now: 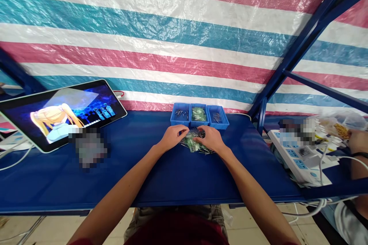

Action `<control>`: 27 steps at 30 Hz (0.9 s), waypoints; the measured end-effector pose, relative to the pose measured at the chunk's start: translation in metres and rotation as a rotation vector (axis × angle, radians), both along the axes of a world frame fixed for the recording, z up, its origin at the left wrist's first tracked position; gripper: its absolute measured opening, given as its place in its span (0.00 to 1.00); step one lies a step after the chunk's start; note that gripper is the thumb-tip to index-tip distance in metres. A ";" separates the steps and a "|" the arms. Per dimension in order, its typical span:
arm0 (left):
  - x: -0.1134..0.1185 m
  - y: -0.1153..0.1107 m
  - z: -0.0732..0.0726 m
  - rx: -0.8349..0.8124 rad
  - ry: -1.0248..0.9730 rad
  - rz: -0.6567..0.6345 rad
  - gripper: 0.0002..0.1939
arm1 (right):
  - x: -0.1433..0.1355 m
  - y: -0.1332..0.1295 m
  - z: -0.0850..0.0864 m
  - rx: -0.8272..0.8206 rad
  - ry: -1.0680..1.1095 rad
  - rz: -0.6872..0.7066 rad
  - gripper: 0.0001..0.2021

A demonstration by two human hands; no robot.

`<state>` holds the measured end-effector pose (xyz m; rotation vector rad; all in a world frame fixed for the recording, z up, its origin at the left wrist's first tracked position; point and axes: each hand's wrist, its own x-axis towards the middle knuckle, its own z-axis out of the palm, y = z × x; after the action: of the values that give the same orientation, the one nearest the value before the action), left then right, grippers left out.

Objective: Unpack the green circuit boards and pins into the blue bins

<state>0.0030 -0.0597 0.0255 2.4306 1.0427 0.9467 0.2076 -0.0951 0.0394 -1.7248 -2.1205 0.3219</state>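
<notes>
A loose heap of small green pieces and thin metal pins (193,144) lies on the blue tabletop in front of me. My left hand (174,137) is at the heap's left edge, its fingers curled and thumb close to the index finger. Over the right side of the heap, my right hand (212,138) bends its fingers down among the pieces. Anything pinched in either hand is too small to make out. Just behind stand three small blue bins: the left bin (179,123) and right bin (219,126) hold thin metal pieces, the middle bin (199,124) green ones.
A tablet (113,116) showing a cartoon leans at the left, with a blurred-out object (91,147) before it. At the right are a white power strip (291,157), cables and plastic bags. Another person's hand (358,141) is at the far right. A striped sheet (161,57) hangs behind.
</notes>
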 end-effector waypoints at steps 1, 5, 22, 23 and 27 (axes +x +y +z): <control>0.000 0.000 0.000 0.001 -0.003 0.002 0.14 | 0.000 0.000 -0.001 0.011 0.022 -0.001 0.21; 0.001 -0.001 0.000 0.019 -0.032 0.005 0.14 | 0.002 0.004 -0.006 0.073 0.231 -0.019 0.21; 0.002 -0.002 0.000 0.069 -0.172 0.059 0.13 | 0.014 0.015 0.000 -0.449 1.612 -0.087 0.10; 0.003 -0.002 0.000 0.066 -0.171 0.061 0.13 | 0.013 0.015 -0.001 -0.439 1.595 -0.103 0.10; 0.004 -0.003 0.000 0.066 -0.191 0.094 0.15 | 0.008 0.011 -0.003 -0.332 1.418 -0.078 0.14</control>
<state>0.0074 -0.0626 0.0253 2.3049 1.0796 1.2358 0.2154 -0.0836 0.0361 -1.0442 -0.9467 1.4040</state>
